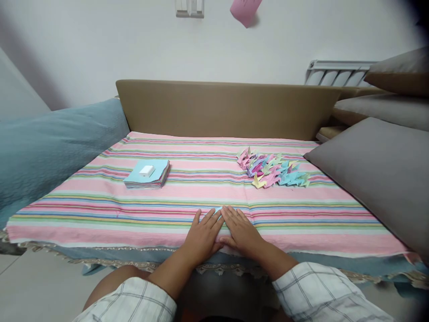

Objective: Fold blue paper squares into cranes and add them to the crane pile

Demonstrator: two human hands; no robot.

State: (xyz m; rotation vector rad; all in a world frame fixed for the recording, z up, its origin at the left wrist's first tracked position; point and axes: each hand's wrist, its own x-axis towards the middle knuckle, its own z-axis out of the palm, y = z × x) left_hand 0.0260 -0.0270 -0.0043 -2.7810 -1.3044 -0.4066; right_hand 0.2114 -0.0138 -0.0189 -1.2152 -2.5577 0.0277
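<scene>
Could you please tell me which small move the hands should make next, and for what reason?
Probably lift the right hand slightly, leaving the left hand down: both lie flat, and only a small bit of light blue paper shows at the fingertips, so its shape cannot be checked.

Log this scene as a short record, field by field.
Surface: striped cloth
Left hand: left hand, flat, fingers extended
Right hand: right hand, flat, its fingertips beside the left's
At the fingertips: light-blue piece, mostly hidden
Toward the left: paper stack, small white block on top
Toward the right: colourful folded papers, near a grey cushion
Behind: tan backrest
</scene>
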